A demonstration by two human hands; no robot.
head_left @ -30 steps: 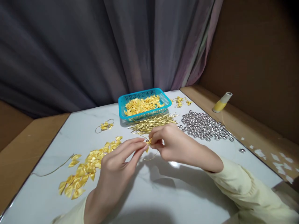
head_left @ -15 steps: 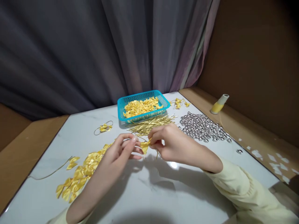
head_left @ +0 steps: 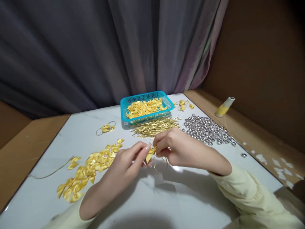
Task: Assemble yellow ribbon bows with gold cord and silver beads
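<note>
My left hand (head_left: pixel 128 163) and my right hand (head_left: pixel 181 149) meet above the middle of the white table (head_left: pixel 152 203). Both pinch one small yellow ribbon bow (head_left: pixel 150 155) between fingertips. A thin gold wire (head_left: pixel 157 167) loops down from the bow under my right hand. A pile of yellow bows (head_left: pixel 90 168) lies just left of my left hand. A bundle of gold wire ties (head_left: pixel 154 125) lies just beyond my hands.
A blue basket (head_left: pixel 125 105) of yellow bows stands at the back. Silver beads (head_left: pixel 207 128) spread at the right. A single bow on a loop (head_left: pixel 106 128) lies back left. A yellow thread spool (head_left: pixel 224 107) sits on the brown ledge, with white paper scraps (head_left: pixel 281 163).
My left hand drew back a little, then closed again on the bow. The bow and both hands have sunk slightly toward me, and the wire loop now hangs lower.
</note>
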